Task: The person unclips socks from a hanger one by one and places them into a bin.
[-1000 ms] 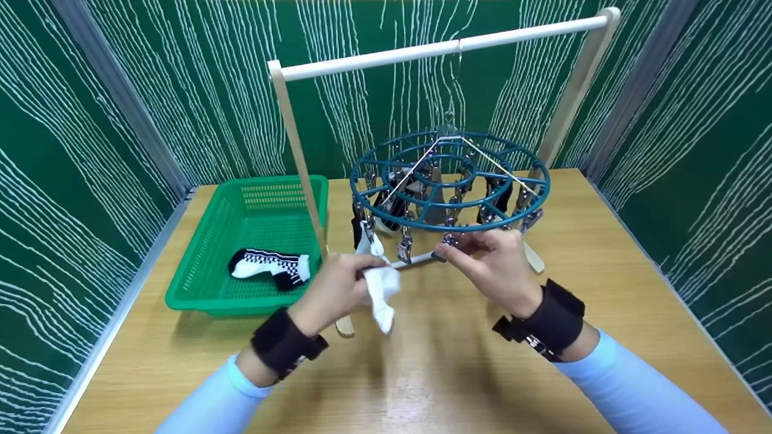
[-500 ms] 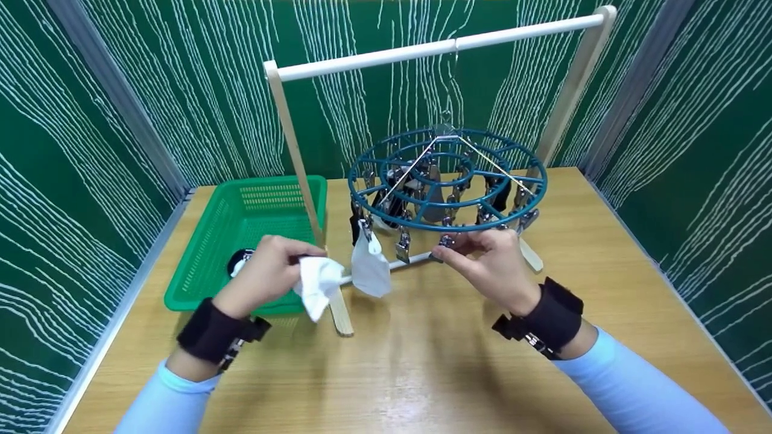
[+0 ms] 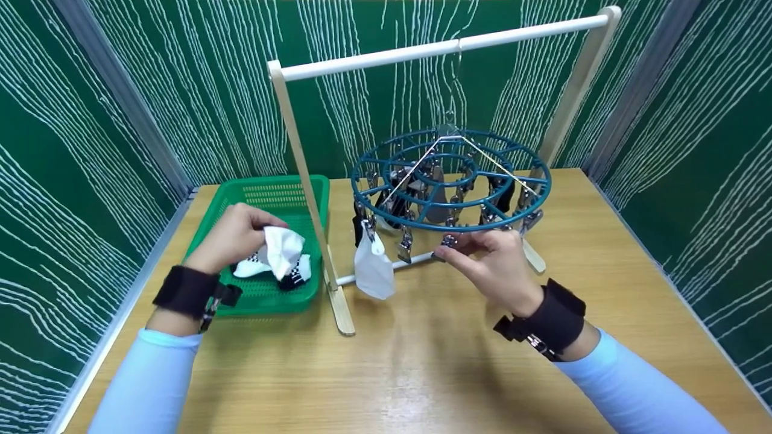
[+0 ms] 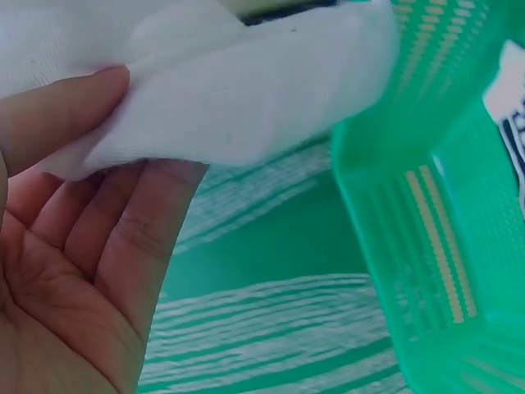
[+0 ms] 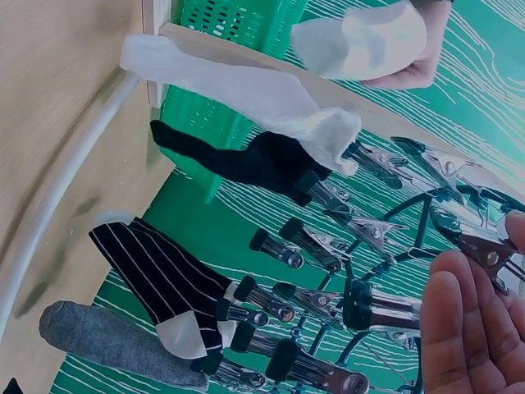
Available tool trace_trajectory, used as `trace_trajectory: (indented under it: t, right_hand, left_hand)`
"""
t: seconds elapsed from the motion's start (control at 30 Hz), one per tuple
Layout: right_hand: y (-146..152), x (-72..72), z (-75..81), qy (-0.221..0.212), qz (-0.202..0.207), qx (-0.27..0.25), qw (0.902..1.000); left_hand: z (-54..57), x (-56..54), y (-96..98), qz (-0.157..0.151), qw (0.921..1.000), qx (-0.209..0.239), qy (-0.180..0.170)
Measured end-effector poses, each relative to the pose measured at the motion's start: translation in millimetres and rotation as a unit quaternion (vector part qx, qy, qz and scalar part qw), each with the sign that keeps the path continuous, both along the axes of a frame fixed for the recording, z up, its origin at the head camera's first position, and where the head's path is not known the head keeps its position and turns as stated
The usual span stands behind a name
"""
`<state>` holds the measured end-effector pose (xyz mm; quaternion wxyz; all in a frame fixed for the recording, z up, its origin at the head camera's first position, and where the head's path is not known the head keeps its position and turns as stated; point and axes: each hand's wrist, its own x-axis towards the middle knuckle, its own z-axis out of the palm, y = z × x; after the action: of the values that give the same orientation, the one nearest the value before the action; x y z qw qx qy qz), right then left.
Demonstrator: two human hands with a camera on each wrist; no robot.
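Over the green basket (image 3: 274, 202), my left hand (image 3: 238, 232) pinches a crumpled white sock (image 3: 282, 250) between thumb and fingers. Below it in the basket lies a black-and-white patterned sock (image 3: 247, 268), partly covered. My right hand (image 3: 497, 265) holds a metal clip (image 3: 448, 241) at the near edge of the round blue-green hanger (image 3: 443, 228); the right wrist view shows this clip (image 5: 476, 234) with no cloth in it. Left of that hand, another white sock (image 3: 374, 271) hangs from a clip.
A wooden stand with a white top bar (image 3: 374, 58) carries the hanger. In the right wrist view, a black sock (image 5: 246, 160), a striped sock (image 5: 160, 275) and a grey sock (image 5: 115, 336) hang among several clips. Stand feet (image 3: 341, 310) rest on the wooden table (image 3: 422, 374).
My left hand has moved left with the white sock, from beside the hanger to above the basket. My right hand stays at the clip.
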<state>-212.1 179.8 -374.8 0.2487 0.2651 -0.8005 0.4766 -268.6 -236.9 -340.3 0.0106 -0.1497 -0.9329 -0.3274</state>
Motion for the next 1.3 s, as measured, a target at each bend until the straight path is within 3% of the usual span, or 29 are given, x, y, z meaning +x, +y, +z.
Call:
trace_trajectory:
  t: [0.23,0.4,0.57,0.73,0.93,1.17,1.3]
  right_hand:
    - [-0.4,-0.7,-0.7,0.014,0.01,-0.001,0.9998]
    - [-0.7,-0.8,-1.4,0.015,0.012,-0.001,0.9998]
    - [0.3,0.0,-2.7,0.013,0.013,-0.005,0.9998]
    - [1.3,-2.9,-4.6,0.03,0.016,-0.001,0.9994]
    - [1.8,-3.3,-4.3,0.028,0.021,-0.001,0.9994]
    - [5.6,-2.4,-3.0,0.025,0.016,-0.003,0.9996]
    - [6.8,-2.9,-1.5,0.028,0.015,0.0,0.9995]
  left_hand:
    - [-10.4,-35.3,-8.9,0.022,0.9997,-0.013,-0.006]
    - [-25.3,-58.8,-19.0,0.032,0.9992,-0.025,-0.008]
    - [-37.8,-74.7,-26.7,0.069,0.9963,-0.052,-0.001]
    - [-44.4,-83.4,-32.8,0.094,0.9891,-0.113,0.01]
    - [-54.0,-87.2,-36.0,0.093,0.9768,-0.192,-0.007]
    - [-69.4,-88.6,-29.1,0.049,0.9707,-0.224,-0.073]
    - [-72.9,-86.9,-23.6,0.022,0.9579,-0.263,-0.114]
